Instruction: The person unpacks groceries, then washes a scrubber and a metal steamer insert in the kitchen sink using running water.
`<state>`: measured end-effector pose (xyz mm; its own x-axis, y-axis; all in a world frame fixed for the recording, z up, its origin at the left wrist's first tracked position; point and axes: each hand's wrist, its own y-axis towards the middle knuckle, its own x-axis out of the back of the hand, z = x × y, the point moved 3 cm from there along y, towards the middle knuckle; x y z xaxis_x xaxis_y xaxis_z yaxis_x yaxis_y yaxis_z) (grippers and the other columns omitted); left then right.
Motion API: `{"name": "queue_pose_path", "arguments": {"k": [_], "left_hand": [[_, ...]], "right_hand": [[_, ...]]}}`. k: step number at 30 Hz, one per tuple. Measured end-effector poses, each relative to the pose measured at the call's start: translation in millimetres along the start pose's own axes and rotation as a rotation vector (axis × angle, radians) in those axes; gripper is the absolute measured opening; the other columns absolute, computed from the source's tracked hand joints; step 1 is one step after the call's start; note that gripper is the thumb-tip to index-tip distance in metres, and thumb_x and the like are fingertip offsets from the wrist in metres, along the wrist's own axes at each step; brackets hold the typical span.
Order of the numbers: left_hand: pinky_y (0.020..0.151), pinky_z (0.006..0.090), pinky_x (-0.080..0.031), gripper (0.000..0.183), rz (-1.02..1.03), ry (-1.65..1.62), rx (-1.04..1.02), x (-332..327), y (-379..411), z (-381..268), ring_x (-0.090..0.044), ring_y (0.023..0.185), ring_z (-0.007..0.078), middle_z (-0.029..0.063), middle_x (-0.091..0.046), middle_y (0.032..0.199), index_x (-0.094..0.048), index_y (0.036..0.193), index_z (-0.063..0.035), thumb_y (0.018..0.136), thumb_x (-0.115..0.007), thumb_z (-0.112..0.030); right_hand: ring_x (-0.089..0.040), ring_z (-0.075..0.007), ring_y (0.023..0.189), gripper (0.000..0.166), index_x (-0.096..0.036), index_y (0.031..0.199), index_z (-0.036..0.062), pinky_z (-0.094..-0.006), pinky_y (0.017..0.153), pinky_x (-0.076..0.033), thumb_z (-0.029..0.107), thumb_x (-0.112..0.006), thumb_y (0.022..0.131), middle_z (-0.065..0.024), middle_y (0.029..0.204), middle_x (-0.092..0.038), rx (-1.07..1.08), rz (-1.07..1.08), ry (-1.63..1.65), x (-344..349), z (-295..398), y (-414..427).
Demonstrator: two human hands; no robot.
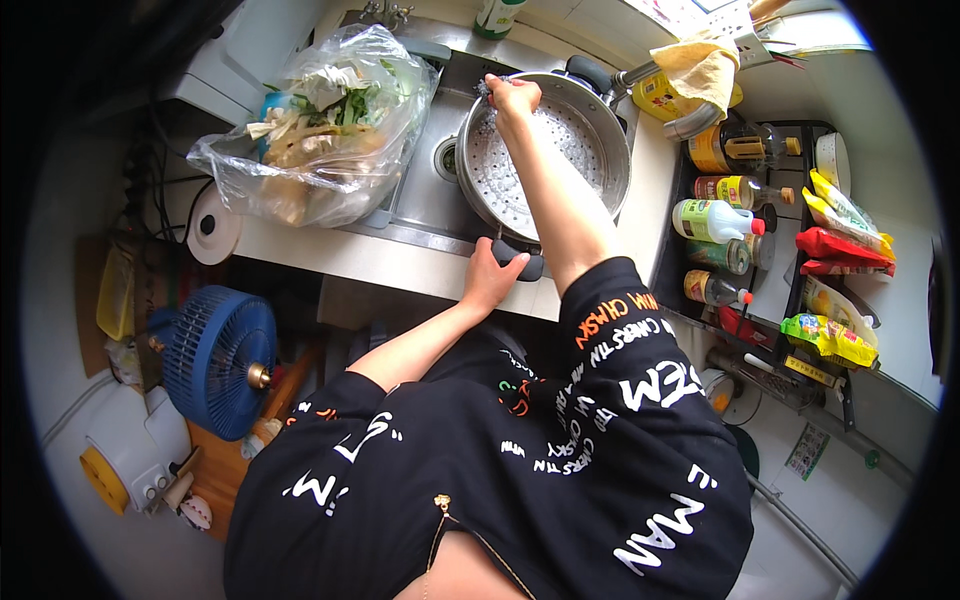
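Note:
A round metal steamer pot [600, 142] with a perforated bottom and dark side handles sits over the stainless steel sink [420, 172]. My left hand [491, 277] grips its near black handle [523, 262], close to the counter's front edge. At the pot's far left rim, my right hand [514, 97] pinches a wad of steel wool [484, 88] between thumb and fingers; my right forearm reaches across the pot. Whitish foam and wet spots lie on the perforated metal. The sink drain [448, 157] shows just left of the pot.
Left of the pot, a clear plastic bag [322, 150] of vegetable scraps covers part of the sink and counter. A yellow cloth [701, 71] hangs over a metal pipe at the right. Beyond stands a rack of bottles [712, 220]. A blue fan [217, 360] is at lower left.

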<state>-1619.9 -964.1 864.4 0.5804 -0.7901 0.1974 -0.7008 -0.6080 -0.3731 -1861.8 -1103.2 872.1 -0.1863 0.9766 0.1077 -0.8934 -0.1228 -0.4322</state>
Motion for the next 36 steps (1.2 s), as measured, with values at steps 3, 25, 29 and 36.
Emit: {"name": "queue_pose_path", "arguments": {"k": [3, 25, 29, 36], "left_hand": [[0.067, 0.0414, -0.046, 0.051, -0.007, -0.041, -0.008, 3.9, 1.6, -2.7, -0.059, 0.077, 0.0361, 0.0235, -0.058, 0.083, -0.046, 0.090, 0.0052, 0.069, -0.074, -0.032], [0.066, 0.0371, -0.045, 0.045, -0.043, -0.107, -0.060, -3.8, -5.0, -7.1, -0.056, 0.072, 0.0248, 0.0179, -0.057, 0.080, -0.043, 0.089, 0.0040, 0.077, -0.072, -0.028], [0.066, 0.0374, -0.046, 0.043, -0.011, -0.093, -0.051, -5.2, -1.1, -5.2, -0.057, 0.071, 0.0262, 0.0176, -0.057, 0.076, -0.044, 0.086, 0.0042, 0.075, -0.073, -0.026], [0.073, 0.0357, -0.047, 0.048, -0.042, -0.180, -0.076, -4.8, -0.7, -3.8, -0.060, 0.081, 0.0270, 0.0208, -0.061, 0.088, -0.047, 0.095, 0.0072, 0.072, -0.076, -0.024]], "right_hand": [[-0.057, -0.0236, 0.076, 0.042, -0.050, 0.086, 0.0028, -0.0368, 0.071, -0.048, 0.014, -0.081, 0.061, -0.0116, 0.082, -0.059, 0.123, 0.369, -0.319, 15.2, -14.2, -40.5], [-0.049, -0.0132, 0.050, 0.030, -0.052, 0.077, 0.0098, -0.0268, 0.040, -0.042, 0.016, -0.080, 0.068, -0.0031, 0.064, -0.054, -0.225, -0.154, 0.343, 31.2, 12.3, 53.5], [-0.058, -0.0218, 0.070, 0.048, -0.051, 0.097, 0.0035, -0.0352, 0.064, -0.049, 0.019, -0.081, 0.063, -0.0102, 0.084, -0.059, 0.043, 0.187, -0.287, 1.8, -30.4, -22.0], [-0.061, -0.0212, 0.077, 0.034, -0.058, 0.080, 0.0080, -0.0323, 0.073, -0.047, 0.025, -0.081, 0.061, -0.0106, 0.080, -0.062, 0.173, 0.733, -0.872, 92.9, -52.5, -105.0]]}}
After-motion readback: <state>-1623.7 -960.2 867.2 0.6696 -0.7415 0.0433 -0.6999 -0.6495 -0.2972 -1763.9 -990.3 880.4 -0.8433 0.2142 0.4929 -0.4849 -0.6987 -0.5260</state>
